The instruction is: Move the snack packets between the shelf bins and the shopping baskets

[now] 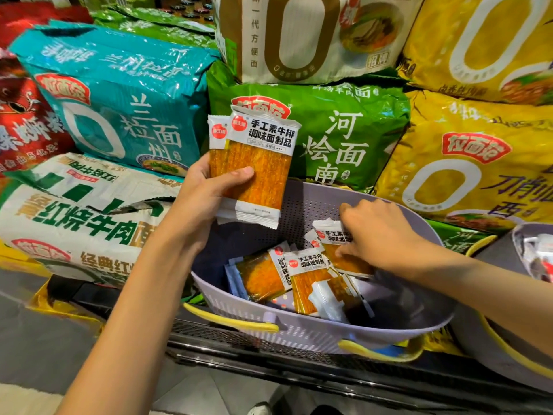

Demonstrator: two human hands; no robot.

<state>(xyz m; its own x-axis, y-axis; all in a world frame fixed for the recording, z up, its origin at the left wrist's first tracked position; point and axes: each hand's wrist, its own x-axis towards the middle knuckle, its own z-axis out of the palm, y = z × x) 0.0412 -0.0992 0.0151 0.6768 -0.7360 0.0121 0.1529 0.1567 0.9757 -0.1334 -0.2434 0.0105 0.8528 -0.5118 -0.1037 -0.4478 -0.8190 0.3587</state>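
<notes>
Stacked on a shop shelf, a teal noodle bag [119, 100], a green noodle bag [338, 130] and a yellow noodle bag [466, 163] crowd behind a lavender basket [239, 310] with yellow handles. The basket sits on a black wire shelf edge [269, 354] above a grey floor [45, 339].

A person's left grip [206, 190] holds two snack packets [263, 157] over the basket's far-left rim, thumb pressed across the front one. They stand upright, long axis vertical and white label end up, with the rear one fanned slightly to the left.

The right grip [380, 232] reaches down into the basket, fingers curled onto a leaning packet [332, 233] that tilts against the perforated back wall, label end uppermost. Loose packets [305, 274] lie flat inside, their long axes pointing various ways. A second basket [490, 265] shows just beside the first, at right.
</notes>
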